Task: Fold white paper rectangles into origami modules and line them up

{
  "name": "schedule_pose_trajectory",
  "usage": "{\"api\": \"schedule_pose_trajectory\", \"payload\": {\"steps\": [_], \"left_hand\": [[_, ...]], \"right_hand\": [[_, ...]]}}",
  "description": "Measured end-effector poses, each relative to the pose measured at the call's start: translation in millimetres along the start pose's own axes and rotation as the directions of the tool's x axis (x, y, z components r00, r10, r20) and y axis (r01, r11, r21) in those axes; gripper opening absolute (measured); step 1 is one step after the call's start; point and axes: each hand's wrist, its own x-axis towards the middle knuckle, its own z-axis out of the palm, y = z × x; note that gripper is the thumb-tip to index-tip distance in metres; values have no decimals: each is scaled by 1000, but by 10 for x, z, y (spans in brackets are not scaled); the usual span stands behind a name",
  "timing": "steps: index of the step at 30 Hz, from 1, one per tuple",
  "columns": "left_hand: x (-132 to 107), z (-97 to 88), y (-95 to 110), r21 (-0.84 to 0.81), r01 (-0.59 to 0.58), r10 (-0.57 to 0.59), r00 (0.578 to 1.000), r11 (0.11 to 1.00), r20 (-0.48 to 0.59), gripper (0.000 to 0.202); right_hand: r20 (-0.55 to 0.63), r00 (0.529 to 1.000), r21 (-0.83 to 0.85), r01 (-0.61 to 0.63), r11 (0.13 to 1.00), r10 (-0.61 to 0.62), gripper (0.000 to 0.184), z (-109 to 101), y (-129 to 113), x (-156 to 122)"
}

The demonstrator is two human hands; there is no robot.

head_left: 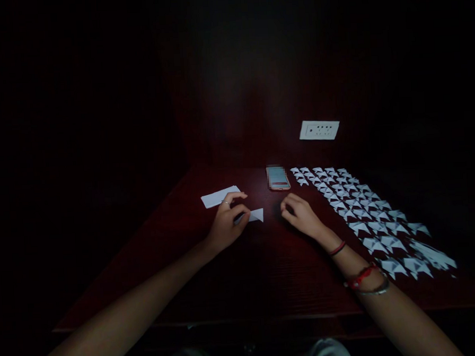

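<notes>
My left hand (228, 220) pinches a small folded piece of white paper (257, 215) between thumb and fingers, just above the dark red table. Its folded end points right, while the rest is hidden behind my fingers. Just beyond that hand lies a stack of white paper strips (218, 197). To the right, my right hand (300, 213) is held apart from the paper with its fingers curled in. Whether anything sits between those fingertips is hidden.
Rows of folded white paper pieces (359, 213) cover the table's right side. Near them lies a heap of narrow paper slivers (432, 254). A phone (278, 178) rests at the back, below a wall socket (319, 130). The table's front edge (269, 319) runs before my knees.
</notes>
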Motion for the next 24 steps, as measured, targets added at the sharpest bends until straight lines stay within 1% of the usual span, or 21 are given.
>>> {"api": "schedule_pose_trajectory", "payload": {"steps": [2, 4, 7, 8, 9, 12, 17, 20, 24], "left_hand": [[0, 8, -18, 0, 18, -18, 1000, 1000, -1, 15], [1, 37, -21, -1, 11, -11, 999, 1000, 32, 14], [0, 78, 0, -10, -19, 19, 997, 1000, 76, 13], [-1, 84, 9, -13, -26, 27, 996, 1000, 84, 13], [-1, 86, 17, -14, -31, 33, 995, 999, 90, 13], [-5, 78, 31, -2, -44, 44, 994, 999, 101, 12], [-6, 69, 24, 14, -75, 73, 990, 997, 119, 11], [15, 48, 12, 25, -95, 91, 985, 995, 148, 10], [72, -28, -84, 33, -112, 104, 975, 993, 194, 10]], "right_hand": [[-49, 999, 34, -17, 999, 19, 11, -39, 46, -11], [-63, 998, 74, 13, 997, -9, 10, -42, 6, -15], [22, 995, 78, 96, 992, -98, 16, 26, -168, -7], [45, 992, 62, 115, 991, -118, 13, 57, -230, -3], [55, 991, 42, 119, 992, -121, 11, 84, -285, 0], [52, 993, -13, 111, 994, -110, 13, 126, -381, -1], [59, 991, -68, 122, 990, -118, 13, 101, -391, -21], [75, 989, -96, 133, 986, -126, 11, 99, -404, -21], [93, 989, -73, 119, 990, -112, 9, 112, -417, -11]]}}
